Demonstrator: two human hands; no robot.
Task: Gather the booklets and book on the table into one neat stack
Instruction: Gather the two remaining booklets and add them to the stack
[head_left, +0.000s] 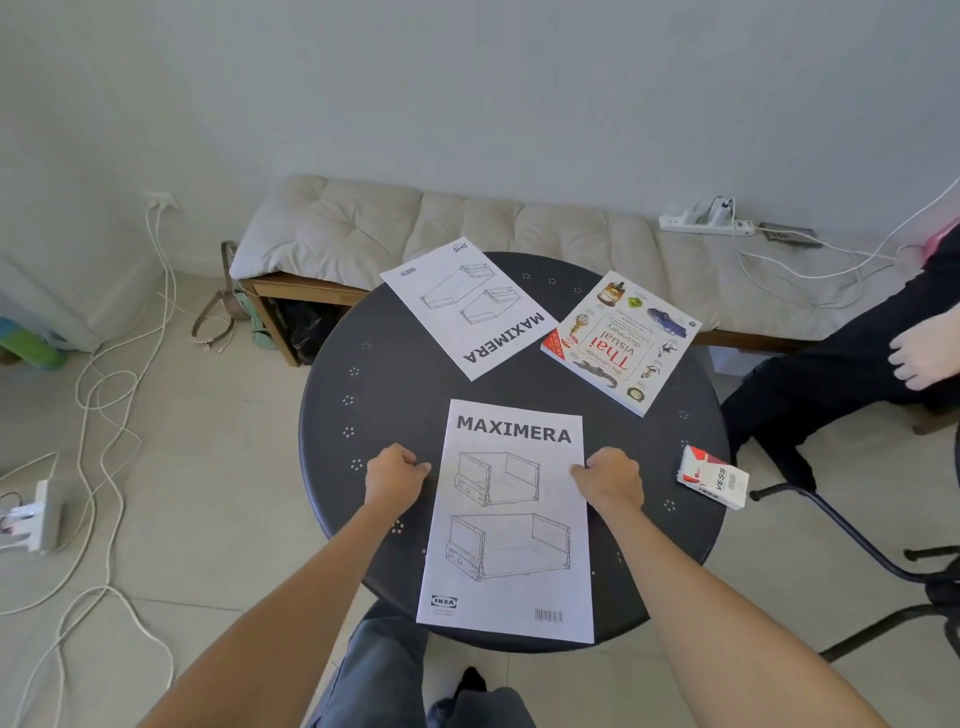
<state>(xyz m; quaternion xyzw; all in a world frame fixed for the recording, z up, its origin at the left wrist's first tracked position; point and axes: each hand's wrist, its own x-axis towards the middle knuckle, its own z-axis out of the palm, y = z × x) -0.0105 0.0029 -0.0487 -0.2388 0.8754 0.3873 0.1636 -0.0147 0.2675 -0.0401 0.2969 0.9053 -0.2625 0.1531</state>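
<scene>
A white MAXIMERA booklet (506, 540) lies flat at the near edge of the round black table (384, 395), its bottom edge hanging slightly over the rim. My left hand (395, 475) pinches its left edge and my right hand (610, 478) pinches its right edge, both near the top. A second MAXIMERA booklet (467, 306) lies rotated at the far left of the table, overhanging the rim. A colourful Thai visual dictionary book (621, 340) lies at the far right, turned away from me.
A small red and white VESS box (714, 478) sits at the table's right edge. A cushioned bench (467, 228) stands behind the table. Another person's legs and foot (919, 353) are at right, beside a black chair base (883, 566). Cables cross the floor at left.
</scene>
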